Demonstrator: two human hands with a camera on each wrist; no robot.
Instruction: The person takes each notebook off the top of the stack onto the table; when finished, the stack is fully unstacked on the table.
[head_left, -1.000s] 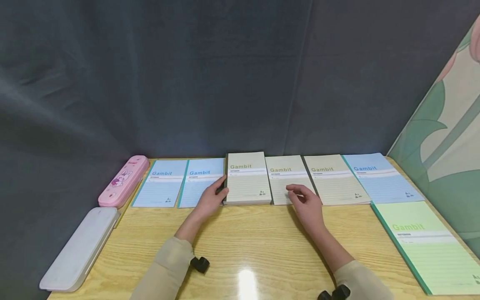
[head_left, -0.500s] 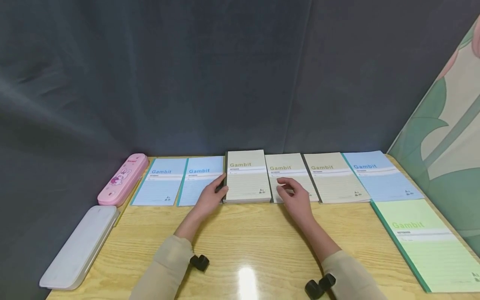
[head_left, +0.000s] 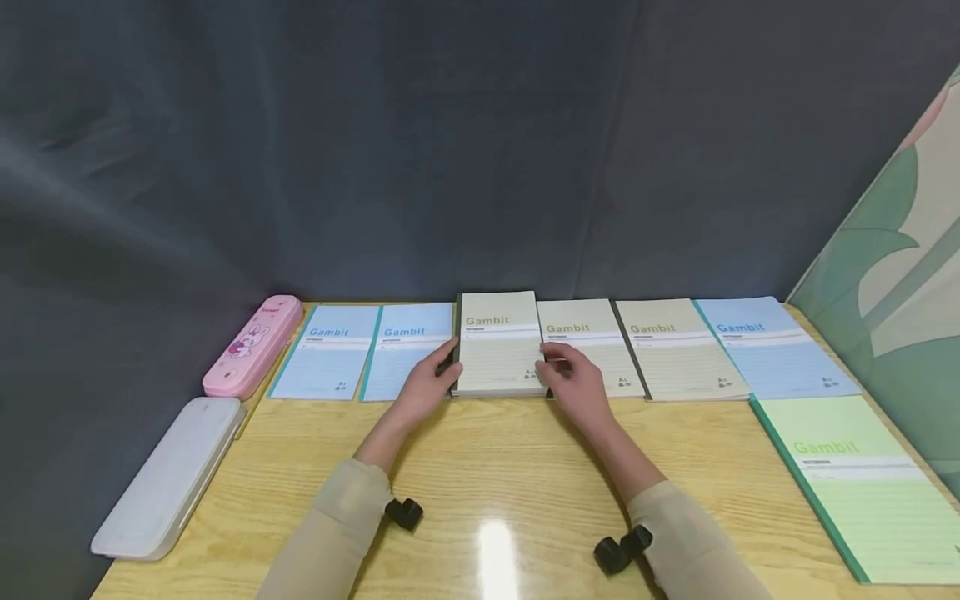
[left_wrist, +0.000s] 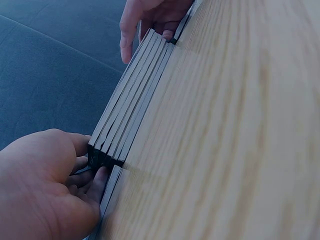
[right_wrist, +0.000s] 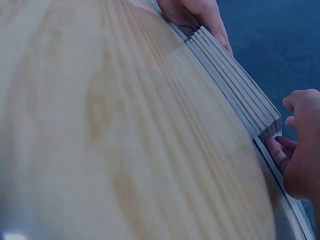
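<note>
A stack of beige notebooks (head_left: 498,358) with dark spines lies at the table's far edge; its layered edges (left_wrist: 131,97) show in the left wrist view. My left hand (head_left: 423,390) rests its fingertips against the spine side of the stack. On the opposite side, my right hand (head_left: 579,385) has its fingertips at the stack's edge, over a single beige notebook (head_left: 585,321). In the right wrist view, the fingers (right_wrist: 277,152) of that hand are at the stack's corner. Neither hand wraps round the stack.
Two blue notebooks (head_left: 326,354) lie left of the stack. Another beige notebook (head_left: 678,350) and a blue notebook (head_left: 772,346) continue the row rightward. A green notebook (head_left: 862,492) lies nearer at right. A pink case (head_left: 253,346) and a white case (head_left: 168,479) line the left edge.
My right hand has moved left across the single beige notebook to the right side of the stack. The left hand stays at the spine side. The head view has shifted slightly.
</note>
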